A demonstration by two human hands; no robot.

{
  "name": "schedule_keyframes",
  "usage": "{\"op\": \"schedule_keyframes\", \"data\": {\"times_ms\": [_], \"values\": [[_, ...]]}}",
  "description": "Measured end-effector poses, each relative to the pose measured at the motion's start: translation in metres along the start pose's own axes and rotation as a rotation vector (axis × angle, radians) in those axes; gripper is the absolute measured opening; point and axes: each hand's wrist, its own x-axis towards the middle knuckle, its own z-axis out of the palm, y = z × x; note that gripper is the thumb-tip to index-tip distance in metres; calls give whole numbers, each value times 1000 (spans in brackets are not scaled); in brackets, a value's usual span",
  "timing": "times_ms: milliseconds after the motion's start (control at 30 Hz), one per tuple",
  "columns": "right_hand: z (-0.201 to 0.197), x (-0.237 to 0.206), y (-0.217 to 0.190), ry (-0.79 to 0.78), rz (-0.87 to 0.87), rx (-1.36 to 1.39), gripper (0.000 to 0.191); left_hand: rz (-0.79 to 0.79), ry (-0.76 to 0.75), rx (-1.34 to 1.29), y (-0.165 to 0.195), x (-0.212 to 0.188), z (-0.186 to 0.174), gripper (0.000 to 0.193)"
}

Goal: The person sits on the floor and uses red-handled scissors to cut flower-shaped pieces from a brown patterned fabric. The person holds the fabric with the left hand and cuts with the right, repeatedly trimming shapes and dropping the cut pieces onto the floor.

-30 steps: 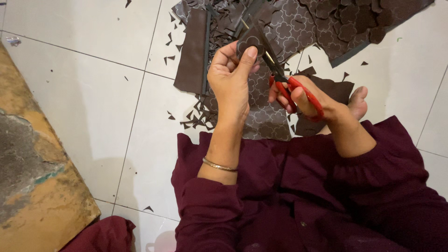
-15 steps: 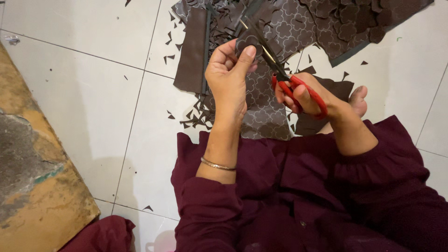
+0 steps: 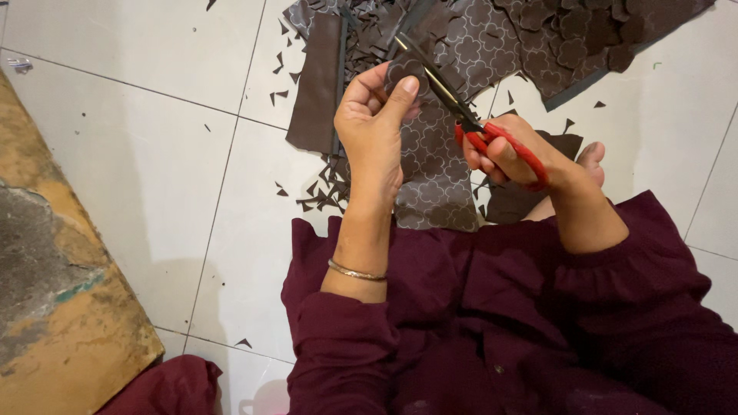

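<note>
My left hand (image 3: 374, 127) pinches a small dark brown cut-out piece (image 3: 406, 71) between thumb and fingers, held up over the floor. My right hand (image 3: 511, 150) grips red-handled scissors (image 3: 469, 115); their blades are parted and point up-left, meeting the edge of the piece. Below the hands lies a dark brown sheet (image 3: 437, 180) marked with rows of flower-like outlines. A thin metal bangle (image 3: 355, 271) circles my left wrist. Both arms wear maroon sleeves.
More patterned dark sheets and cut shapes (image 3: 538, 34) are piled at the top on the white tiled floor (image 3: 138, 146). Small triangular scraps (image 3: 319, 188) litter the tiles. A worn orange-brown slab (image 3: 54, 284) fills the left side. My bare toes (image 3: 592, 157) show at right.
The scissors and my right hand have shifted slightly up and left along the piece, and my left hand has turned the piece a little. Everything on the floor stays as it was.
</note>
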Motion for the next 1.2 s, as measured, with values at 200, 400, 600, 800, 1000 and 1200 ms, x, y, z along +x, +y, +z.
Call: {"op": "schedule_keyframes", "data": {"times_ms": [200, 400, 600, 800, 1000, 1200], "values": [[-4, -2, 7, -6, -9, -24, 100, 2, 2, 6, 2, 2, -3, 28], [-4, -1, 14, 14, 84, -7, 103, -31, 10, -6, 3, 2, -4, 27], [-8, -1, 11, 137, 197, 308, 74, -40, 41, -58, 8, 5, -8, 22], [0, -2, 6, 82, -72, 227, 50, -160, -52, -78, 7, 3, -7, 22], [11, 1, -2, 6, -83, 23, 61, -156, -133, -71, 1, -1, -2, 26], [15, 0, -11, 2, -102, 33, 104, -134, -156, -3, -1, -6, 4, 26]]}}
